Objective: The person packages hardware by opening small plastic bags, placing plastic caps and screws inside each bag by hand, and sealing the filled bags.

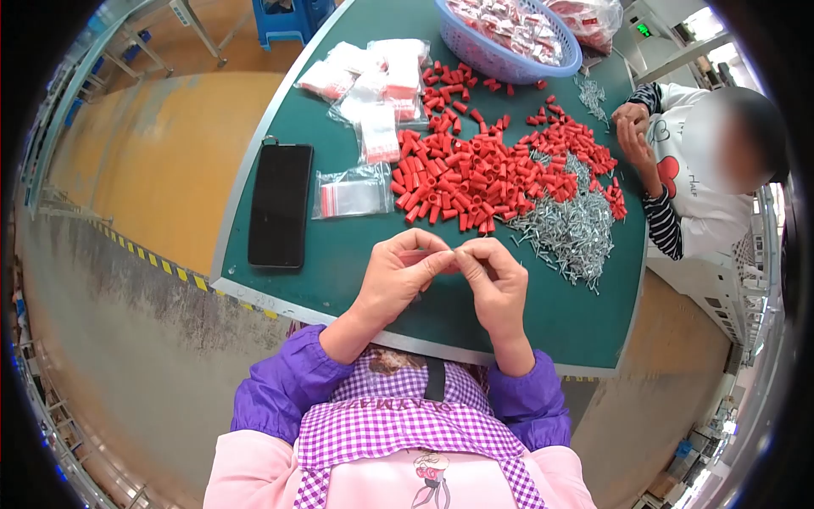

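Close together over the table's near edge, my left hand [392,276] and my right hand [496,284] meet at the fingertips. Both are closed in a pinch on a small zip bag [413,258], a thin see-through piece with a reddish edge, mostly hidden by my fingers. Just beyond them lies a heap of red plastic caps [462,174]. To its right is a pile of silver screws [572,233]. A small stack of clear zip bags with red stripes [354,197] lies left of the caps.
A black phone [281,206] lies at the left on the green table [339,284]. Filled bags [398,72] lie behind it. A blue basket [475,51] of packed bags and a large plastic bag [591,21] stand at the back. Another person's hands [633,136] are at the right edge.
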The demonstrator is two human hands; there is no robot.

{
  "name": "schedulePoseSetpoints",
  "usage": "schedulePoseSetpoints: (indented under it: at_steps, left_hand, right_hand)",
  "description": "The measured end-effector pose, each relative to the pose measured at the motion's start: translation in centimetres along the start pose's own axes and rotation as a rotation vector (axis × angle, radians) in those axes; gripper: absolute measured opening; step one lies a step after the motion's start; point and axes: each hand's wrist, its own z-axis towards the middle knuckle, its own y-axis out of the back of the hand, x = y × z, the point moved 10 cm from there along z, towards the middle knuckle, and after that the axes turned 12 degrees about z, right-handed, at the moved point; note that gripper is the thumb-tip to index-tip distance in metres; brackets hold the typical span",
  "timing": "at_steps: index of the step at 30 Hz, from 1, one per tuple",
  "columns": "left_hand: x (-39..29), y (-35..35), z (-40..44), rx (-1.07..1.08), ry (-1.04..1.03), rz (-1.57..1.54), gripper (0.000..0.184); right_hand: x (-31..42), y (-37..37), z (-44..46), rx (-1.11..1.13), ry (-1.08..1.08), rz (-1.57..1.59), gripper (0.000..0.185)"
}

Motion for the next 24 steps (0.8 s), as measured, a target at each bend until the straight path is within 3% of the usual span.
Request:
schedulePoseSetpoints:
  at_steps: [8, 9, 10, 12, 14, 17, 20, 24]
  left_hand:
    - [0.6, 0.5, 0.3, 0.028, 0.015, -0.202, 0.016]
    - [0.1, 0.5, 0.5, 0.007, 0.009, -0.288, 0.018]
    - [-0.1, 0.5, 0.7, -0.013, 0.005, -0.374, 0.020]
    - [0.2, 0.4, 1.4, 0.018, 0.010, -0.493, 0.022]
    - [0.4, 0.4, 1.8, 0.077, 0.001, -0.607, 0.023]
    - [0.5, 1.0, 1.7, -0.016, 0.026, -0.659, 0.023]
    - [0.4, 1.7, 1.8, -0.027, -0.001, -0.710, 0.023]
    - [0.0, 1.8, 2.0, -0.085, -0.036, -0.695, 0.023]
  right_hand:
    - [1.3, -0.3, 2.5, 0.034, -0.132, -0.137, 0.006]
    - [3.0, 0.2, 4.2, -0.021, -0.035, -0.127, 0.009]
    - [6.0, 0.8, 6.4, -0.041, 0.206, -0.175, 0.010]
    - [10.1, 3.0, 10.6, -0.225, 0.352, -0.208, 0.012]
    - [13.6, 2.1, 13.0, -0.227, 0.473, 0.122, 0.018]
    - [12.6, -0.2, 11.9, -0.001, 0.345, -0.035, 0.016]
    - [5.2, -2.4, 7.3, 0.091, -0.003, -0.259, 0.024]
    - [-1.4, -3.1, 2.7, 0.097, -0.260, -0.136, 0.022]
